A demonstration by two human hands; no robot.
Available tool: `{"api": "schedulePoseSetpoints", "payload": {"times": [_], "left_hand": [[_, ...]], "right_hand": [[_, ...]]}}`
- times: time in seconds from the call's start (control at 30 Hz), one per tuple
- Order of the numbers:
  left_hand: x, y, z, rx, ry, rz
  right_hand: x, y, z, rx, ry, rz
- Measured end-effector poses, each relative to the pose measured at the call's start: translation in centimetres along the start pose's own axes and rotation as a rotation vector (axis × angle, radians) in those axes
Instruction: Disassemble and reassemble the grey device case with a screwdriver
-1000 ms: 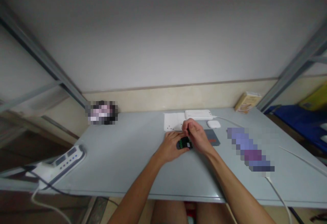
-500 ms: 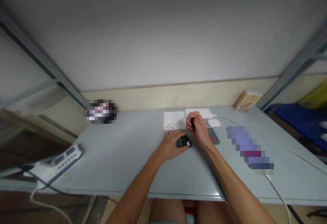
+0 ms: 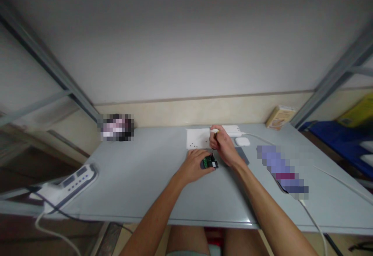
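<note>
My left hand is wrapped around a small black electronic device with an exposed green circuit board, close to the tabletop. The device's open side faces up, with a pale square near its right end. Just above and right of it, my right hand is closed in a fist around a slim tool with a yellow and dark handle, mostly hidden by the fingers. Behind both hands lies a white sheet with several small dark pieces like screws along its near edge. A flat grey item lies partly under my right wrist.
A white power strip with a cable lies at the back, near a white rounded case. Right of these are a blurred phone-like item and a small box. Another power strip rests at the table's left edge.
My right hand has shifted slightly left over the white sheet, its fist turned a little. My left hand keeps its hold on the device. The view has moved slightly.
</note>
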State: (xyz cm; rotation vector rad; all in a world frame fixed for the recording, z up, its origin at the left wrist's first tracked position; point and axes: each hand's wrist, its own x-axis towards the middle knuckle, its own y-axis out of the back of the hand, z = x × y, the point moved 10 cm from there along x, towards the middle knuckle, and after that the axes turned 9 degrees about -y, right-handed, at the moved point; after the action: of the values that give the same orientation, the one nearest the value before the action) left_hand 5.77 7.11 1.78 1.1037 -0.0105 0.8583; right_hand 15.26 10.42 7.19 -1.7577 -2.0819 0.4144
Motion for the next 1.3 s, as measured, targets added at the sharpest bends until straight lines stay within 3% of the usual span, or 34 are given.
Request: {"api": "schedulePoseSetpoints", "payload": {"times": [0.33, 0.5, 1.3], "left_hand": [[0.0, 0.1, 0.1, -0.013, -0.006, 0.005], [0.0, 0.2, 0.0, -0.024, 0.002, 0.009], [-0.1, 0.2, 0.1, -0.007, 0.020, -0.015]], "right_hand": [[-1.3, 2.3, -0.3, 0.102, 0.009, 0.074], [-1.1, 2.4, -0.6, 0.075, 0.073, 0.107], [-1.9, 2.8, -0.4, 0.104, 0.013, 0.149]]}}
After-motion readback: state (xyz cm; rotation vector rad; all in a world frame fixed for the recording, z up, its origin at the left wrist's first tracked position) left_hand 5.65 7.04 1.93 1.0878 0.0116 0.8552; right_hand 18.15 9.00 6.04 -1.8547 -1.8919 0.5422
